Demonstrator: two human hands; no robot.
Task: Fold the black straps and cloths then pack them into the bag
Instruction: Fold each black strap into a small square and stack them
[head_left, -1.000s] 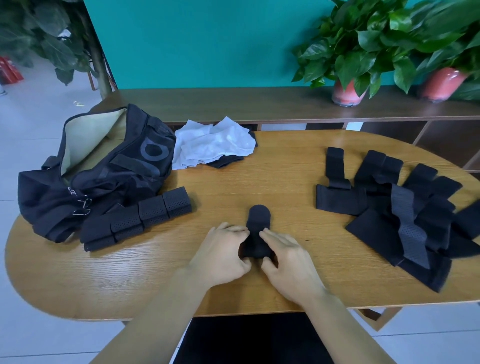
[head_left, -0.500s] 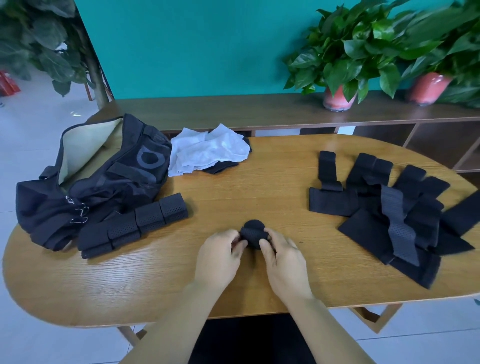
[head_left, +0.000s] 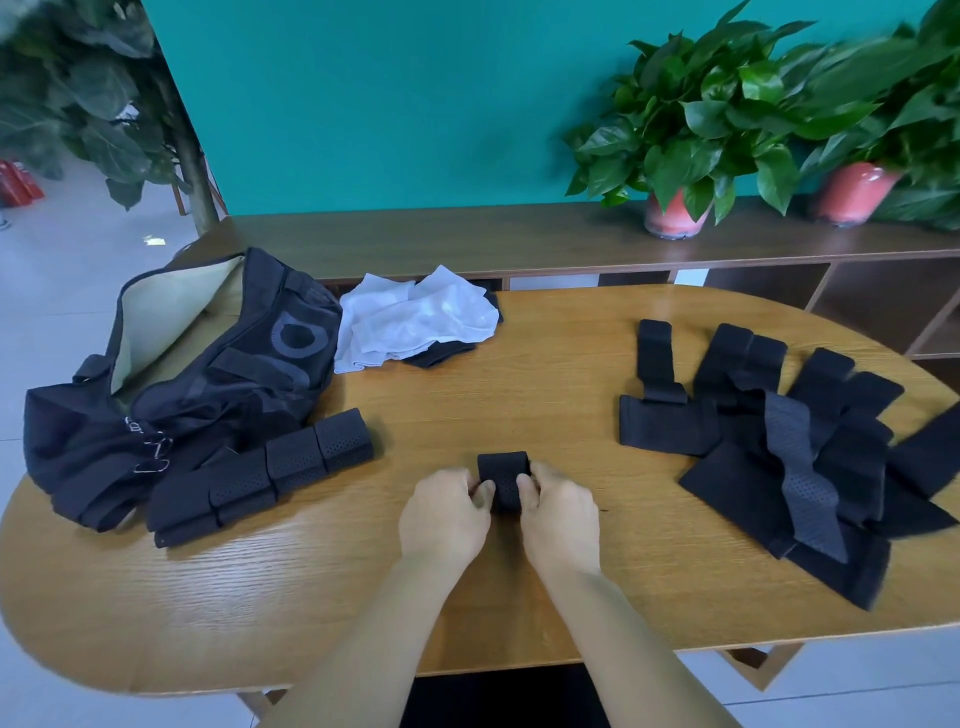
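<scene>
Both forearms reach in from the near edge, bare. Left hand (head_left: 447, 512) and right hand (head_left: 558, 512) sit side by side at table centre-front, fingers curled in, each pinching one side of a small folded black strap (head_left: 503, 475) held between them; strap rests on the wooden table (head_left: 519, 395), upper half showing past the fingertips.

Left of hands: row of folded black perforated straps (head_left: 270, 470), packed end to end, running diagonally, near end just beside the bag.

Right side: loose pile of unfolded black straps (head_left: 789, 447), overlapping, fanned out toward table's right edge; one grey-black perforated strip lies on top.

Far left: black bag (head_left: 208, 384), open at top, pale lining visible, metal clips at front.

Behind centre: white cloths (head_left: 415, 317) crumpled, touching bag's right side, w/ a black cloth (head_left: 441, 353) partly under them.

Beyond table: brown shelf (head_left: 467, 239), two potted plants (head_left: 696, 135) in pink pots, teal wall.
</scene>
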